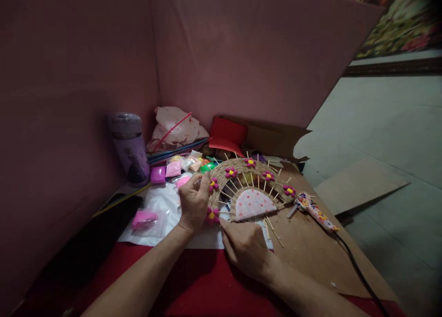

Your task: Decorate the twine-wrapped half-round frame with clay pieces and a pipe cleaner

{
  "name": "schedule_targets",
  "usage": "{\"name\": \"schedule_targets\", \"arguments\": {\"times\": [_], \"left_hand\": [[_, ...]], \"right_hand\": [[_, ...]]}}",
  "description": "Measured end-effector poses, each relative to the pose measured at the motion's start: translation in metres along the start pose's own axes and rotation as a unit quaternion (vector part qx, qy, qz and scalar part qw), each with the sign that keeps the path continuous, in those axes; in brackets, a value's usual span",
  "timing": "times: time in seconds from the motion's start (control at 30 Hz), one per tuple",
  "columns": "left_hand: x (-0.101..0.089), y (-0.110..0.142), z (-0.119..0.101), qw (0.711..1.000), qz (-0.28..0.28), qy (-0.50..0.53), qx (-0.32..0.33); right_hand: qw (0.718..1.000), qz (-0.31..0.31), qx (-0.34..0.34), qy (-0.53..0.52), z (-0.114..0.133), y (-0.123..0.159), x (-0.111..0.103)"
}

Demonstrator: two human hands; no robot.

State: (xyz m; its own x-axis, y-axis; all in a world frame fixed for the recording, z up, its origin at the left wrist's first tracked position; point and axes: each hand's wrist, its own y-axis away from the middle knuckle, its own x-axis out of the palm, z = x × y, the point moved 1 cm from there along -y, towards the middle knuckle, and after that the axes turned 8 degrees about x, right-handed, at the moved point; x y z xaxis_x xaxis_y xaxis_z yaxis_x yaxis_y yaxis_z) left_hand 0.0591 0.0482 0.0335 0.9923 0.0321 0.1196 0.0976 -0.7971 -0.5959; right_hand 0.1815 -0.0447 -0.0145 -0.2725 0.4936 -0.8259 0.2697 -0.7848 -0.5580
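Note:
A half-round woven twine fan (221,173) with thin wooden sticks stands tilted up in front of me. Magenta clay flowers with yellow centres dot its outer band, and a spotted cloth half-circle (253,204) fills its middle. My left hand (195,202) grips the band's left end, thumb up, next to a flower (214,184). Lower down, my right hand (247,245) has its fingers curled, with the fingertips against the edge of the lowest flower (212,214). Whatever lies between those right fingertips is hidden.
A flower-patterned glue gun (316,211) with a black cord lies on brown cardboard (304,257) at the right. Left stands a purple tumbler (129,149). Bagged clay packets (173,168), a pink clay bag (145,219) and red sheet (228,132) lie around the fan.

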Motion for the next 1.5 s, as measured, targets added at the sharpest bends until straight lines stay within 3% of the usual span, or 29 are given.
{"name": "schedule_targets", "arguments": {"times": [0.43, 0.53, 0.6, 0.7, 0.8, 1.0, 1.13, 1.3, 1.5], "left_hand": [[0.0, 0.0, 0.0, 1.0, 0.002, -0.003, -0.003], [0.0, 0.006, 0.002, 0.996, 0.045, -0.071, 0.032], [0.001, 0.012, 0.004, 0.975, 0.109, -0.163, 0.1], [0.005, 0.022, 0.007, 0.907, 0.22, -0.277, 0.229], [0.007, 0.025, 0.008, 0.855, 0.274, -0.323, 0.3], [0.002, 0.012, 0.008, 0.829, 0.268, -0.428, 0.239], [0.002, 0.008, 0.008, 0.788, 0.311, -0.497, 0.189], [0.004, 0.008, 0.006, 0.747, 0.327, -0.55, 0.182], [0.0, 0.002, 0.0, 0.743, 0.301, -0.572, 0.176]], "right_hand": [[0.999, -0.022, -0.012, 0.044, 0.004, 0.0, -0.001], [0.999, -0.015, -0.015, 0.041, 0.006, -0.001, -0.001], [0.999, -0.019, -0.014, 0.04, 0.006, 0.0, 0.0], [0.998, -0.038, 0.004, 0.041, 0.003, 0.001, 0.0], [0.998, -0.055, 0.022, 0.029, 0.0, 0.001, -0.003], [0.998, -0.045, 0.039, -0.024, -0.004, -0.004, -0.012], [0.996, -0.036, 0.063, -0.043, -0.009, -0.007, -0.014], [0.995, -0.039, 0.087, -0.038, -0.013, -0.01, -0.015], [0.992, -0.058, 0.099, -0.051, -0.017, -0.012, -0.016]]}}
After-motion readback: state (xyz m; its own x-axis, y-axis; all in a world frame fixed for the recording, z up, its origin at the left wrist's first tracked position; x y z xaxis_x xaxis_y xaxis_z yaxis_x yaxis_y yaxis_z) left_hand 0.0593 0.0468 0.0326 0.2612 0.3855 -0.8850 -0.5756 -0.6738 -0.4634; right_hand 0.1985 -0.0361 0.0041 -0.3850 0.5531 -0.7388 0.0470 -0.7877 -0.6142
